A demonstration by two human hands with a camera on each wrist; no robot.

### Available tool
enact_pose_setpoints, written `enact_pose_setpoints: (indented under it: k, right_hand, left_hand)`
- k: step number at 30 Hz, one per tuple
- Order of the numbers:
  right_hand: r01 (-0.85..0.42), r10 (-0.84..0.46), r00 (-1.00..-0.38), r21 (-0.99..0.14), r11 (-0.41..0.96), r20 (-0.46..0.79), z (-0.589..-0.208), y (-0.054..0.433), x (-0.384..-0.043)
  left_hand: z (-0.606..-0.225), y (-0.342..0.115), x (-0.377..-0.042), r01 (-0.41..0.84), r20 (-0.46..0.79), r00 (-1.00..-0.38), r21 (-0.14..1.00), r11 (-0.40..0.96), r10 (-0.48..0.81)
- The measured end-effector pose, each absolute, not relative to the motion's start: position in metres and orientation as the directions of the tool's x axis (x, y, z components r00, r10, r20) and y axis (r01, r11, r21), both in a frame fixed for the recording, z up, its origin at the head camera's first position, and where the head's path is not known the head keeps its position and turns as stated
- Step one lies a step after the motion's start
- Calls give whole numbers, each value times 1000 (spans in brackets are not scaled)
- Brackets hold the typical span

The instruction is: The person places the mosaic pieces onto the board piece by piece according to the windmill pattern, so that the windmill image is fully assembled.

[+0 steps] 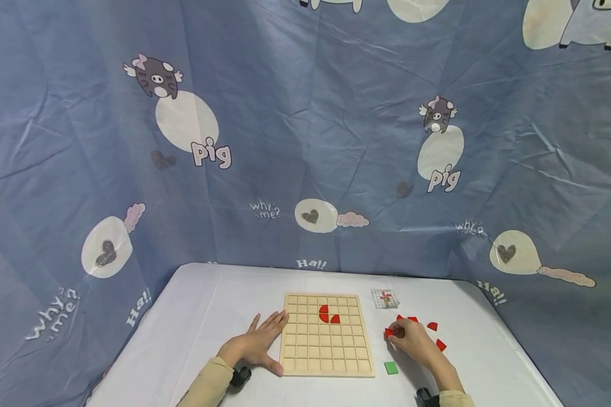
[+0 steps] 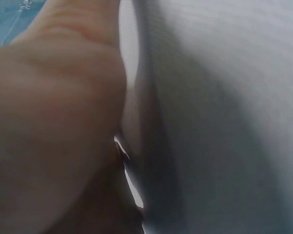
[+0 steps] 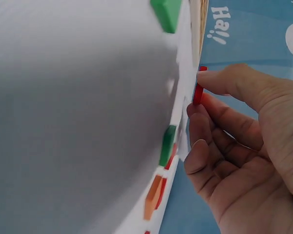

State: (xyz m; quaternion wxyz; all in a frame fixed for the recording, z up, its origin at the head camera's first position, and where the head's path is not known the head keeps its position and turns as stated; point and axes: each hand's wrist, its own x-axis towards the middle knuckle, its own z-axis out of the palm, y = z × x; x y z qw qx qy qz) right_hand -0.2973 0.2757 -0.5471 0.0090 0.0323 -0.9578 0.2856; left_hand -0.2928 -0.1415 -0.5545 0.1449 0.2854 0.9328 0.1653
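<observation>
Nearest on the white worktop (image 1: pixel 224 308), a green square tile (image 1: pixel 391 368) lies right of the near end of a wooden grid board (image 1: pixel 328 373). At the board's left edge, the left hand (image 1: pixel 256 345) rests with fingers spread, its grip released, thumb and fingertips touching the rim. To the board's right, the right hand's (image 1: pixel 414 343) grip pinches a red piece (image 3: pixel 199 92) between thumb and fingers. Loose red pieces (image 1: pixel 433 326) lie right of and beyond that hand; the right wrist view also shows an orange piece (image 3: pixel 153 197) there. Farther up the board sit three red quarter-circles (image 1: pixel 323 318), two in one column, the third right of the nearer one. Beyond lies a pattern card (image 1: pixel 385 298), then a blue printed cloth (image 1: pixel 265 141).
</observation>
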Motion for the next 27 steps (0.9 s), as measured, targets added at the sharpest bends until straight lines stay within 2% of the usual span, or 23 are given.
enact_pose_setpoints:
  k: [13,27]
  right_hand:
    - [-175,-146,-985,-555,813,98,-535,251,-307]
    - [-343,-314,-937,-565,750,153,-540,228,-325]
  left_hand:
    - [-554,-142,-292,493,-171,-792,384,780,585]
    - [-556,-142,-292,492,-171,-794,381,783,583]
